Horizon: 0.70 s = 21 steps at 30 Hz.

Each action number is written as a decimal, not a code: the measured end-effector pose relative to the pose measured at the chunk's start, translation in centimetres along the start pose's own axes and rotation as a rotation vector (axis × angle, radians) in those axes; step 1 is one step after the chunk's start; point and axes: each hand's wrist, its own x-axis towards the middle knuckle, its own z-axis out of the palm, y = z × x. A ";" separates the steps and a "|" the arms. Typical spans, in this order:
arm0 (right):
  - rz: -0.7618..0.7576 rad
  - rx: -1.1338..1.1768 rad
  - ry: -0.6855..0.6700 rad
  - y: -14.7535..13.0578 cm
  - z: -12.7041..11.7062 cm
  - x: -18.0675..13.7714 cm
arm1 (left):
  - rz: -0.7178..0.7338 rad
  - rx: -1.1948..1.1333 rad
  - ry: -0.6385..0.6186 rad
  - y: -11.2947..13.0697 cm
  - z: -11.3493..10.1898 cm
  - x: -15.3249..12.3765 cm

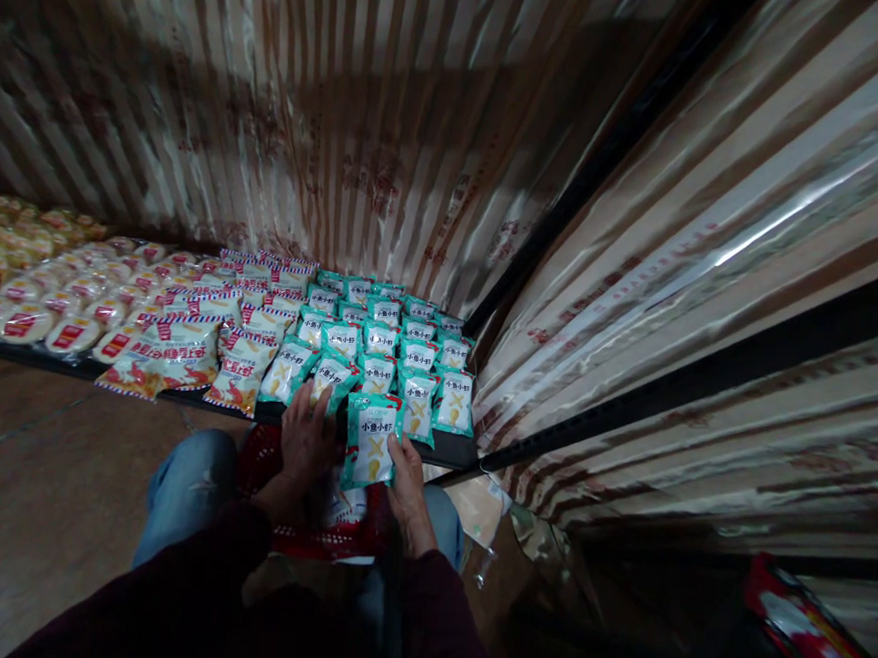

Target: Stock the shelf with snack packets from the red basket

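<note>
A red basket [285, 534] on the lap holds packets, while both hands [307, 440] [406, 477] pinch a teal packet [371, 443] marked 小鱼小虾 at the shelf [445, 452] edge.

I am in a shop, at a low dark display shelf [445, 456]. On it lie rows of small teal snack packets [378, 343], red-and-white striped snack bags [182, 351] and round clear-wrapped cakes with red labels [26, 318], many of each kind.
</note>
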 end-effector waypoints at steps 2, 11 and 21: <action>-0.008 -0.007 -0.014 0.4 0.9 0.0 | 0.023 -0.026 -0.023 -0.1 0.1 -0.1; 0.024 -0.004 -0.023 1.5 2.4 0.2 | -0.023 -0.150 0.036 -0.6 1.0 0.2; -0.033 -0.007 0.067 1.9 2.5 0.9 | -0.098 -0.163 0.097 -0.1 1.8 1.6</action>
